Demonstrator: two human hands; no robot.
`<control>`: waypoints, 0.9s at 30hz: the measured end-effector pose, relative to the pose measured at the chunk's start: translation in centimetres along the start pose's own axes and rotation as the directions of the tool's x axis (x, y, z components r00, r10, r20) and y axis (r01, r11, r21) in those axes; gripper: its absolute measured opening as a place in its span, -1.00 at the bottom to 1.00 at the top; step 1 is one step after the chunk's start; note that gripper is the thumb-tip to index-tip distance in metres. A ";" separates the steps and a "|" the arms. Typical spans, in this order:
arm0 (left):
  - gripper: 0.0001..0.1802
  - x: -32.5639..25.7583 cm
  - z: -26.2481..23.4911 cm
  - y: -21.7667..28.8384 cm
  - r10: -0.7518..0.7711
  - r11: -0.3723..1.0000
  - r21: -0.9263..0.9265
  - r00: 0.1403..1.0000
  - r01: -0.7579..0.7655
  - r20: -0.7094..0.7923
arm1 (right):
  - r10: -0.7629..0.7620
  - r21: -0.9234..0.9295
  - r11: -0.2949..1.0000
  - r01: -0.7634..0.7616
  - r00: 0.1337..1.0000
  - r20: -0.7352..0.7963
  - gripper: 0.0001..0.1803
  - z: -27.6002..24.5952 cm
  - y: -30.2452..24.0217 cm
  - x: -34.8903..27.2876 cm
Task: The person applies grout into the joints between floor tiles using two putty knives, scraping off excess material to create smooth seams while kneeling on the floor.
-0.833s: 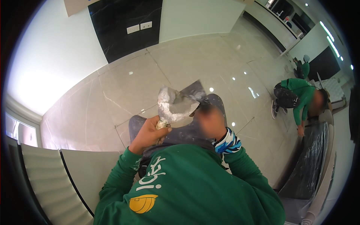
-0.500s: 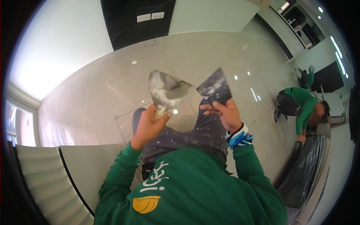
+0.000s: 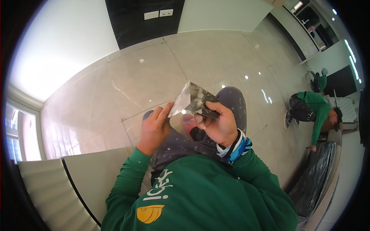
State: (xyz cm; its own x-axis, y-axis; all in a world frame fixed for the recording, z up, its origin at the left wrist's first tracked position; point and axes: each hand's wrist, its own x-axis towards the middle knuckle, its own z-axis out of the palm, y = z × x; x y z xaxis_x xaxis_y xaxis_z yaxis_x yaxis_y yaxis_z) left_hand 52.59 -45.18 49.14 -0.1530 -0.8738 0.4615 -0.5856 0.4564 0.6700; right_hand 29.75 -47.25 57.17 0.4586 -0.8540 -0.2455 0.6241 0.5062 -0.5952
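Observation:
My left hand [image 3: 154, 129] grips a light metal scraper blade [image 3: 179, 104], its forefinger stretched along the blade's edge. My right hand [image 3: 220, 124] holds a dark flat blade [image 3: 202, 103] dotted with pale putty. The two blades meet edge to edge in front of my chest, above my paint-spattered grey trousers [image 3: 235, 102]. Both handles are hidden inside my fists. A blue patterned cuff [image 3: 236, 148] shows at my right wrist under the green sleeve.
Glossy beige floor tiles [image 3: 154, 73] spread ahead. A black wall panel [image 3: 131, 19] carries white sockets. A co-worker in green [image 3: 314, 109] bends over at the right. A black wrapped object [image 3: 318, 173] lies lower right, a grey ribbed cushion [image 3: 58, 184] lower left.
My hands have drawn together and lower. The light blade, earlier held apart and up, now rests against the dark blade. The view has tilted slightly.

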 end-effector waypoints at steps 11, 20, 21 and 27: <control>-0.70 0.8 -4.8 -3.0 -0.400 0.364 -0.604 0.704 0.709 0.586 | -0.268 -0.659 0.677 0.327 0.944 0.193 -0.70 -0.6 -5.2 2.5; -0.68 0.7 -6.2 -0.6 -0.174 -0.011 -0.716 0.704 0.698 0.689 | -0.065 -0.800 -0.118 0.588 0.799 0.597 -0.17 0.7 -4.8 5.9; -0.65 0.7 -6.1 -0.8 -0.201 0.012 -0.725 0.712 0.689 0.673 | -0.009 -0.837 -0.126 0.532 0.843 0.538 -0.12 0.0 -5.0 6.4; -0.43 0.8 -8.2 -3.5 -0.247 0.098 -0.928 0.912 0.359 0.327 | 0.146 -0.820 -0.367 0.439 0.898 0.415 -0.28 -3.9 -5.1 11.9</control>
State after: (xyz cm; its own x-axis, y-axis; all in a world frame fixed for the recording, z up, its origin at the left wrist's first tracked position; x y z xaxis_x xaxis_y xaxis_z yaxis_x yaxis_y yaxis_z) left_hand 61.08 -46.13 51.92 -0.2553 -0.9646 0.0655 0.6265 -0.1134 0.7711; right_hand 29.51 -60.45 54.28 0.7658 -0.6430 0.0103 -0.5465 -0.6593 -0.5164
